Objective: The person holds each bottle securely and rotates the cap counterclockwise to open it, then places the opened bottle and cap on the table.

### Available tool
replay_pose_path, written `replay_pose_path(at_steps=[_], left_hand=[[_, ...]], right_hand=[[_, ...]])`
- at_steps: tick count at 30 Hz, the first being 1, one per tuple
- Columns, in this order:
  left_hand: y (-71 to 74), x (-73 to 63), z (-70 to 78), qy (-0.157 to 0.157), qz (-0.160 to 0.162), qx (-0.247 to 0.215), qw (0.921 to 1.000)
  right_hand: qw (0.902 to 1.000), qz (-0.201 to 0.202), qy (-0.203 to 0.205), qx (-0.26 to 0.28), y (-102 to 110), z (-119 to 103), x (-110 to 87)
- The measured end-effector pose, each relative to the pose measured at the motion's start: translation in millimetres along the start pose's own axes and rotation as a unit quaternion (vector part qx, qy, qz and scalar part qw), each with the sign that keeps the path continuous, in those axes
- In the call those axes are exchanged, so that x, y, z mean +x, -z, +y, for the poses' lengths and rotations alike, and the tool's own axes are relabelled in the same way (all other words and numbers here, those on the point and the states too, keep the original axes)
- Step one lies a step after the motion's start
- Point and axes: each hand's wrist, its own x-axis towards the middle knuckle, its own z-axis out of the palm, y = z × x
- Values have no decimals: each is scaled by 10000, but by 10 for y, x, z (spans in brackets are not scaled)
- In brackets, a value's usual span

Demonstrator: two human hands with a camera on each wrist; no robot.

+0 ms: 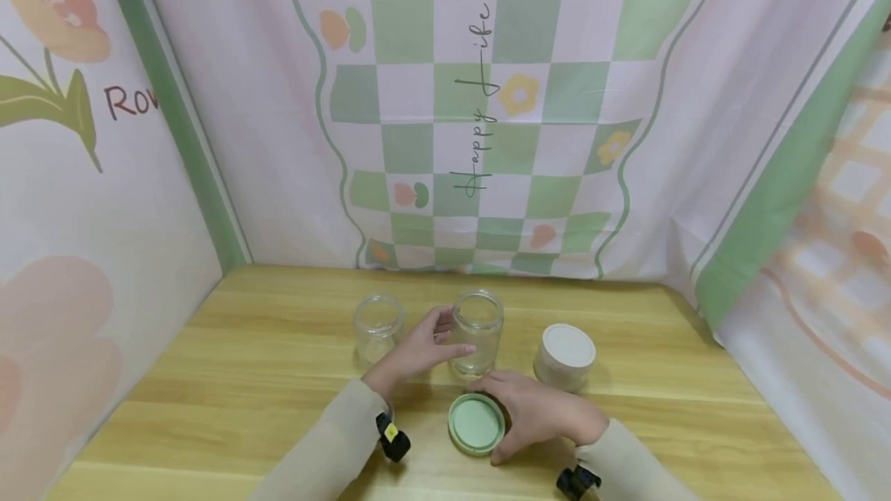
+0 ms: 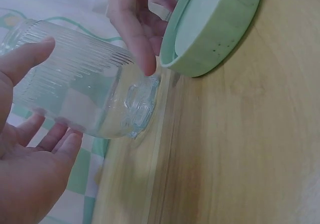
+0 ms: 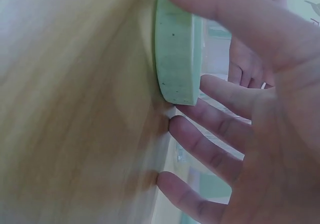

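Observation:
In the head view a clear glass jar [image 1: 479, 335] stands upright, without a lid. My left hand [image 1: 420, 346] is at its left side, thumb extended across the front and fingertips right at the glass. The left wrist view shows the jar's ribbed wall [image 2: 75, 59] between that thumb and the fingers. A round green lid [image 1: 476, 424] lies on the table in front of the jar, its recessed side up. My right hand [image 1: 539, 410] is spread around the lid's right side, thumb at the near edge. In the right wrist view its lower fingertips [image 3: 170, 181] reach the tabletop.
A second, shorter open glass jar [image 1: 378, 327] stands at the left, partly behind my left hand. Right of the middle is a squat container with a white top [image 1: 568, 346]. The wooden table [image 1: 278, 315] ends at a checkered curtain [image 1: 466, 99] behind.

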Motion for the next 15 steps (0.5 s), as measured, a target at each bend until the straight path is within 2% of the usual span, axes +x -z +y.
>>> replay_pose_path(at_steps=[4,9,15], left_hand=[[8,-5,-2,-83,-6,15,10000],[23,-15,-1,-145,26,82,9999],[63,-40,65,-248,123,191,9994]], right_hand=[[9996,32,190,214,3,19,-18],[9965,-11,338,765,24,52,-27],[9941,42,140,1073,83,61,-72]])
